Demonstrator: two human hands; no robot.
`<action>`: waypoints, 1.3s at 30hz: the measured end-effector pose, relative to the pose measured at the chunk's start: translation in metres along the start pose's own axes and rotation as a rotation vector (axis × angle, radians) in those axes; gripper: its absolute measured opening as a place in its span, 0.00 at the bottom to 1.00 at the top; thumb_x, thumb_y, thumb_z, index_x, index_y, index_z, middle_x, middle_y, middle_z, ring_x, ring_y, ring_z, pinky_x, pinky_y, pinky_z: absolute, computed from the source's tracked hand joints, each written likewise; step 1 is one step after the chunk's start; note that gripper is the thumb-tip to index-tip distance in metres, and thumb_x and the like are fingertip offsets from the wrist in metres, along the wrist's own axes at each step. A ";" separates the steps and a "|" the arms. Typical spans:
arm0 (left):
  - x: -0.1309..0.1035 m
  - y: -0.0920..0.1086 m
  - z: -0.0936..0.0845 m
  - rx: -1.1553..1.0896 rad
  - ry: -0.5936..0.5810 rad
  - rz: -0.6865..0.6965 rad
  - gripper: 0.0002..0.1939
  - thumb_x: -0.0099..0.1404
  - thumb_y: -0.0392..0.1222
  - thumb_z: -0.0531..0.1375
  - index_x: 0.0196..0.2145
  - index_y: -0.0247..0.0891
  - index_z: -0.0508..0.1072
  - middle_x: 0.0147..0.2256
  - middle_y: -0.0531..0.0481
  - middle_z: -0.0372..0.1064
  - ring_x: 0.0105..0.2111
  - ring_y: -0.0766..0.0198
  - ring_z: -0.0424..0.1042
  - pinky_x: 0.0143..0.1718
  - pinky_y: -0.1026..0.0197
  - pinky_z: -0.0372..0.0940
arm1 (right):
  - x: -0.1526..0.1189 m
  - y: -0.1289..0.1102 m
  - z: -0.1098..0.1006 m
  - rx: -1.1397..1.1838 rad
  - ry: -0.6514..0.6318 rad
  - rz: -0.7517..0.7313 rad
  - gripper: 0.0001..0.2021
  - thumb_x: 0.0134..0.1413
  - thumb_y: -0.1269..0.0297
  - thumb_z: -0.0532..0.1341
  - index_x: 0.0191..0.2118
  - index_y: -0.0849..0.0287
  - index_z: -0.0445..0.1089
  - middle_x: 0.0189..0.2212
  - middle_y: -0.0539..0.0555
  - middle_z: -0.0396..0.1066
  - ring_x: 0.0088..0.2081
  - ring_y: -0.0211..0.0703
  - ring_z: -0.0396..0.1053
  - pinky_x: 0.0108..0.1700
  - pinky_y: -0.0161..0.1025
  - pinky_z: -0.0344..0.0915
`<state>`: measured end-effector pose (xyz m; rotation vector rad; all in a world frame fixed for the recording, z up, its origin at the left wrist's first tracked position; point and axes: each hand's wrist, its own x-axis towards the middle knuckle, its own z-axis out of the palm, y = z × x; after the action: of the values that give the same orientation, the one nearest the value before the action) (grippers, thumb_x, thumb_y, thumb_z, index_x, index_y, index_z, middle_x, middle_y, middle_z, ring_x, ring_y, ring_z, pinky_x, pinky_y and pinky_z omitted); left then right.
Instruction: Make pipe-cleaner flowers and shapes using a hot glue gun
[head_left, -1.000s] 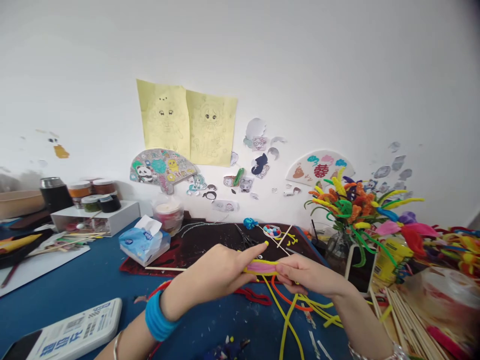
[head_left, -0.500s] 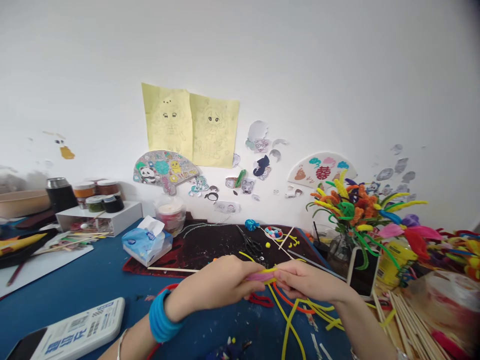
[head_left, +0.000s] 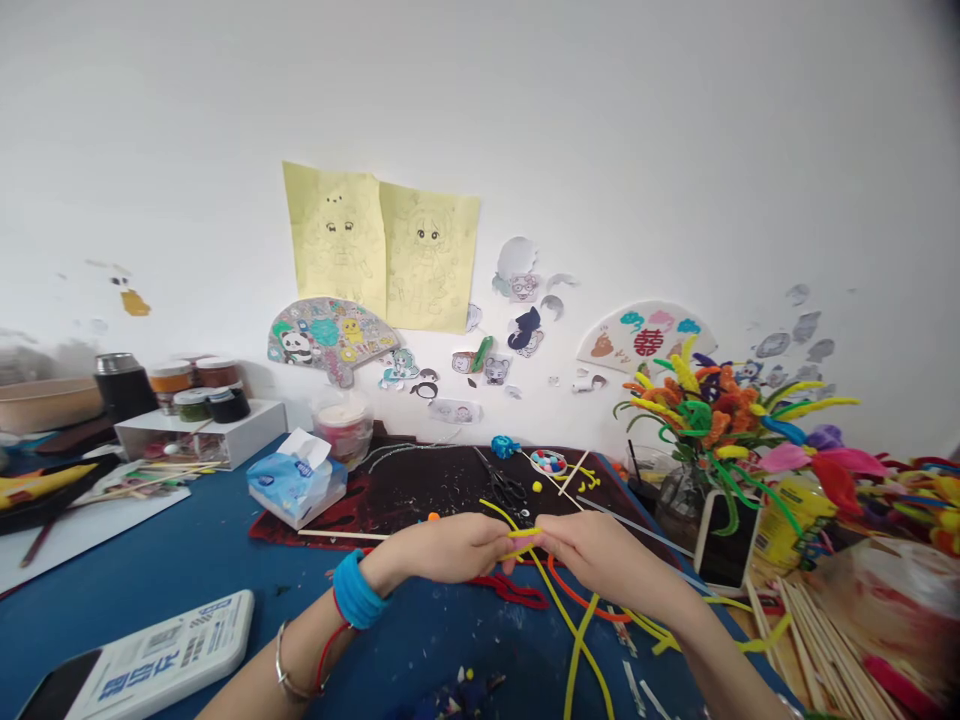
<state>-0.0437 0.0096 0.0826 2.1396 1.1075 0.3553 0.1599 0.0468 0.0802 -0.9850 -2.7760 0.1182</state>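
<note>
My left hand [head_left: 454, 547] and my right hand [head_left: 596, 555] meet above the middle of the table. Fingers of both are pinched on a short yellow pipe cleaner [head_left: 524, 533] bent in the gap between them; a bit of pink shows beside it. Most of the piece is hidden by the fingers. Below the hands, long yellow pipe cleaners [head_left: 576, 655] cross on the blue tabletop. An orange pipe cleaner [head_left: 581, 598] curves under my right hand, and red pipe cleaners [head_left: 517, 590] lie below my left.
Black scissors [head_left: 504, 482] rest on a dark mat [head_left: 420, 488] behind the hands. At left are a tissue pack [head_left: 289, 490] and a white device [head_left: 161, 655]. On the right stand a vase of pipe-cleaner flowers [head_left: 679, 500], a phone [head_left: 727, 540] and wooden sticks [head_left: 821, 640].
The hands have drawn closer together, the left shifting slightly right and its wrist rising. Much less of the pink part shows between the fingers.
</note>
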 end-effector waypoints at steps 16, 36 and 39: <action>0.013 -0.005 0.019 -0.946 -0.224 -0.099 0.21 0.59 0.60 0.53 0.32 0.37 0.63 0.21 0.60 0.42 0.17 0.75 0.41 0.18 0.68 0.39 | -0.007 0.013 -0.018 0.378 0.056 -0.042 0.17 0.64 0.60 0.42 0.34 0.57 0.65 0.31 0.51 0.68 0.33 0.40 0.64 0.37 0.35 0.57; 0.016 -0.009 0.018 -0.822 -0.020 -0.016 0.19 0.61 0.59 0.52 0.31 0.38 0.61 0.20 0.62 0.44 0.16 0.76 0.43 0.17 0.70 0.44 | -0.013 0.012 -0.021 0.092 0.301 -0.252 0.10 0.61 0.68 0.50 0.37 0.58 0.69 0.32 0.56 0.67 0.36 0.44 0.62 0.40 0.43 0.61; 0.015 -0.010 0.017 -0.734 -0.016 -0.052 0.19 0.61 0.58 0.52 0.32 0.38 0.63 0.20 0.60 0.47 0.16 0.76 0.47 0.17 0.69 0.48 | -0.015 0.006 -0.021 0.025 0.292 -0.313 0.12 0.60 0.75 0.47 0.38 0.60 0.67 0.33 0.56 0.65 0.37 0.44 0.61 0.40 0.42 0.60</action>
<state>-0.0318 0.0182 0.0620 1.4579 0.8429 0.6086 0.1790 0.0421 0.0976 -0.5031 -2.6077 -0.0337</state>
